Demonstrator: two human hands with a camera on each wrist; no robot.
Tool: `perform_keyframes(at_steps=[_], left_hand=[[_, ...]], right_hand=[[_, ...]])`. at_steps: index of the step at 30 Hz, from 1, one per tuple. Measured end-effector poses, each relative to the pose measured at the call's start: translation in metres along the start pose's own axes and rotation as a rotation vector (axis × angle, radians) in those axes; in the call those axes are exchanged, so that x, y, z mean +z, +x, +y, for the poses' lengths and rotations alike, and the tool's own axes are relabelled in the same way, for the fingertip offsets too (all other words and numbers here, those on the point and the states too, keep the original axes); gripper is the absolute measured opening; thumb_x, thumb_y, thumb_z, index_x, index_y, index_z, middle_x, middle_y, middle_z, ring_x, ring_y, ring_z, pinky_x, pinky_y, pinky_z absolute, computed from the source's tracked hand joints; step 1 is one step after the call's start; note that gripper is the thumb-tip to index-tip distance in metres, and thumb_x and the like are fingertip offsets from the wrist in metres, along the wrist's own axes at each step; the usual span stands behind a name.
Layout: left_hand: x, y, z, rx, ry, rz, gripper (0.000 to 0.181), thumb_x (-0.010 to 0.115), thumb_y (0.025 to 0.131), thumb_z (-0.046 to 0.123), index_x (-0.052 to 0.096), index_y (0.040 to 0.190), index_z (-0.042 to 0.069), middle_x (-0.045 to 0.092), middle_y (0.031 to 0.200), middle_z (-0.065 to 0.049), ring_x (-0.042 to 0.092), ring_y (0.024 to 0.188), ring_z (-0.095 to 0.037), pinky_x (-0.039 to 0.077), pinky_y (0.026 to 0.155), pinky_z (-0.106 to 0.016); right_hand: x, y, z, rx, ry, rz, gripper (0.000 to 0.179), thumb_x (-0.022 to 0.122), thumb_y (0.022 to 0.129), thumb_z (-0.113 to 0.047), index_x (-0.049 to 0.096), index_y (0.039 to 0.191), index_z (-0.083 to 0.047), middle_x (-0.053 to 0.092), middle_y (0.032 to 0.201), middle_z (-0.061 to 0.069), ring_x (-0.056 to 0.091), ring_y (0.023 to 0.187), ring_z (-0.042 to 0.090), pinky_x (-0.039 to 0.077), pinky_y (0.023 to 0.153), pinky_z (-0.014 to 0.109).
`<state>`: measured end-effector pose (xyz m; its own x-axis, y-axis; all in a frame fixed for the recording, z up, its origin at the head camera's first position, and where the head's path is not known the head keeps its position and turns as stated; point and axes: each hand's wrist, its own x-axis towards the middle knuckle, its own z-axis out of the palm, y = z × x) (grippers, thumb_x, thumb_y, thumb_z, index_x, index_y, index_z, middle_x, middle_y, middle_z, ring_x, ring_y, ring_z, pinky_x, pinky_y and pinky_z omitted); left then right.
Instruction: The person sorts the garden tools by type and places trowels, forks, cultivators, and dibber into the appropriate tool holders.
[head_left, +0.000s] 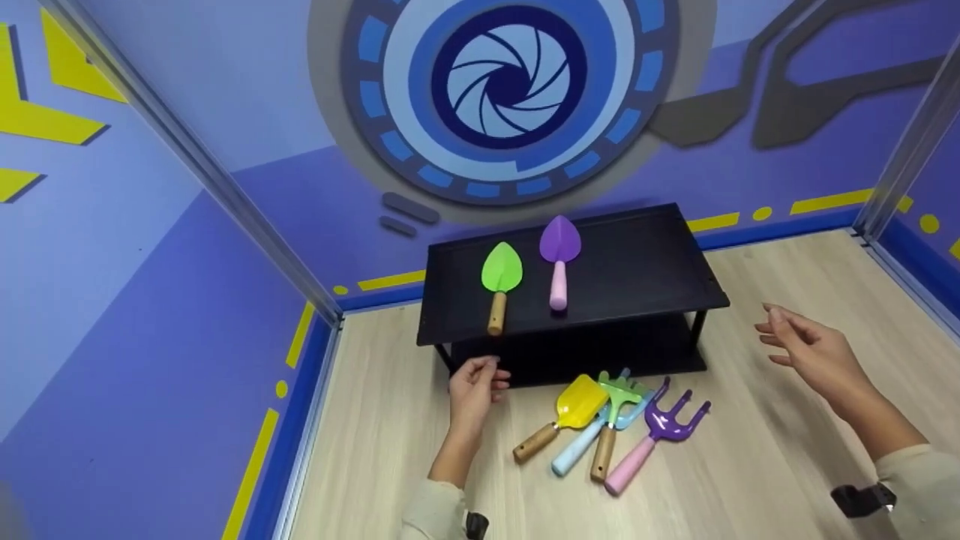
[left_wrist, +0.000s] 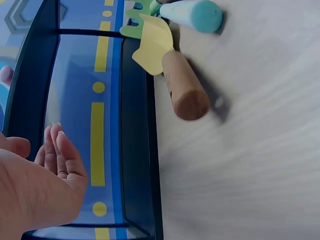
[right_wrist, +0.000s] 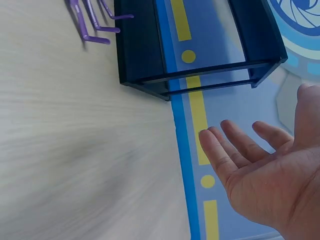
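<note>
My left hand (head_left: 472, 390) hovers by the front left corner of a black two-level rack (head_left: 630, 262), its fingers loosely bent and holding nothing. Off the rack's right end is my right hand (head_left: 814, 349), fingers relaxed and also holding nothing. On the top shelf lie a green trowel (head_left: 502, 266) with a wooden handle and a purple trowel (head_left: 560, 241) with a pink handle. In front, on the floor, a yellow shovel (head_left: 579, 403), a green rake (head_left: 621, 394), a light blue tool (head_left: 576, 451) and a purple fork (head_left: 669, 426) lie together. The rake partly covers the blue tool's head.
The rack's lower shelf (head_left: 585, 352) sits beneath the top one. Behind stands a blue patterned wall (head_left: 300, 210), with side panels left and right. Pale wood-look board (head_left: 765, 450) forms the surface below.
</note>
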<state>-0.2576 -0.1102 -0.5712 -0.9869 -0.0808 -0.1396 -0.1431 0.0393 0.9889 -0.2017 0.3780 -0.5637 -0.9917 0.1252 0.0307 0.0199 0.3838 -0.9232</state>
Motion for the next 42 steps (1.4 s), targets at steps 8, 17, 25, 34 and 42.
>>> perform_keyframes(at_steps=[8,17,25,34,42], left_hand=[[-0.02,-0.006,-0.007,-0.004,0.012,0.031,0.028,0.057,0.111,0.019,0.068,0.128,0.001,0.079,0.099,-0.009,0.072,0.083,-0.013,0.057,0.07,-0.024],[-0.036,-0.011,-0.019,-0.029,0.003,0.055,0.027,0.056,0.112,0.018,0.068,0.129,0.001,0.079,0.101,-0.009,0.071,0.085,-0.013,0.056,0.069,-0.023],[-0.048,-0.009,-0.014,-0.003,-0.012,0.087,0.031,0.053,0.113,0.019,0.065,0.132,-0.001,0.079,0.107,-0.013,0.072,0.088,-0.015,0.058,0.073,-0.024],[-0.057,0.0,0.007,0.061,-0.08,0.333,0.032,0.043,0.114,0.017,0.069,0.124,0.0,0.077,0.1,-0.012,0.071,0.085,-0.017,0.056,0.07,-0.023],[-0.062,0.011,0.04,0.139,-0.062,0.386,0.042,0.05,0.114,0.038,0.061,0.135,0.004,0.066,0.128,-0.014,0.065,0.118,-0.028,0.055,0.095,-0.033]], right_hand=[[0.011,-0.007,0.006,0.004,-0.03,-0.033,0.069,0.042,0.115,-0.047,0.037,0.163,0.002,0.061,0.112,-0.042,0.062,0.103,-0.023,0.06,0.079,0.012],[0.026,-0.014,0.013,0.028,-0.048,-0.057,0.07,0.042,0.115,-0.048,0.037,0.163,0.004,0.059,0.111,-0.043,0.061,0.101,-0.023,0.059,0.079,0.012],[0.032,-0.019,0.016,0.051,-0.061,-0.07,0.07,0.042,0.115,-0.048,0.038,0.163,0.002,0.06,0.113,-0.041,0.061,0.102,-0.023,0.06,0.08,0.014],[0.036,-0.028,0.021,0.086,-0.069,-0.089,0.071,0.041,0.115,-0.05,0.037,0.164,0.002,0.067,0.119,-0.033,0.062,0.101,-0.022,0.061,0.081,0.015],[0.042,-0.037,0.021,0.109,-0.035,-0.132,0.073,0.041,0.114,-0.05,0.036,0.163,0.003,0.071,0.122,-0.027,0.064,0.103,-0.02,0.062,0.083,0.018]])
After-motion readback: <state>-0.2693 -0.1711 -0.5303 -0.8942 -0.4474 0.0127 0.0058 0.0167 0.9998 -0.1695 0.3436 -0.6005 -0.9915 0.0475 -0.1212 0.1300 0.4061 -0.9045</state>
